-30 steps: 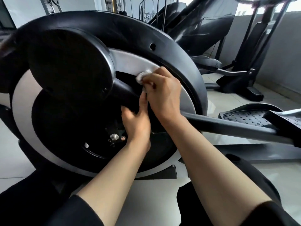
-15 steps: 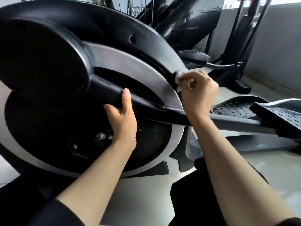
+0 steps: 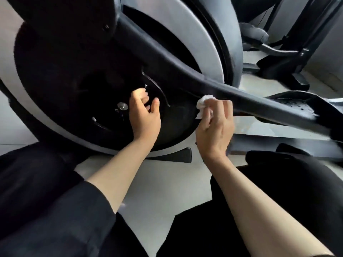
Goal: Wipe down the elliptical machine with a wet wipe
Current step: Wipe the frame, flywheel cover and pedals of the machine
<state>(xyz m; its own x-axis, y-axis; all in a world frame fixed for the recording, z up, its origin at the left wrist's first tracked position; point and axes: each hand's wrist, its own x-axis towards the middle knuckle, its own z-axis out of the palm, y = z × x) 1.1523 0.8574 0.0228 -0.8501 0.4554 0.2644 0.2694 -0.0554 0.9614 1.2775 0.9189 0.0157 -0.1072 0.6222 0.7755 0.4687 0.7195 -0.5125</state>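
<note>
The elliptical machine's big black and silver flywheel housing fills the upper left. A black crank arm runs from its hub down to the right toward the pedal. My right hand pinches a crumpled white wet wipe just under the arm, near the housing's lower right edge. My left hand hovers in front of the dark inner disc with fingers loosely curled, holding nothing, beside a metal bolt.
Pale tiled floor lies below the machine. My dark-clothed knees frame the bottom of the view. Another black exercise machine's base stands at the upper right by a grey wall.
My right hand has carried the wipe down from the housing's rim to below the crank arm. My left hand has let go of the arm and dropped lower. The camera has tilted downward.
</note>
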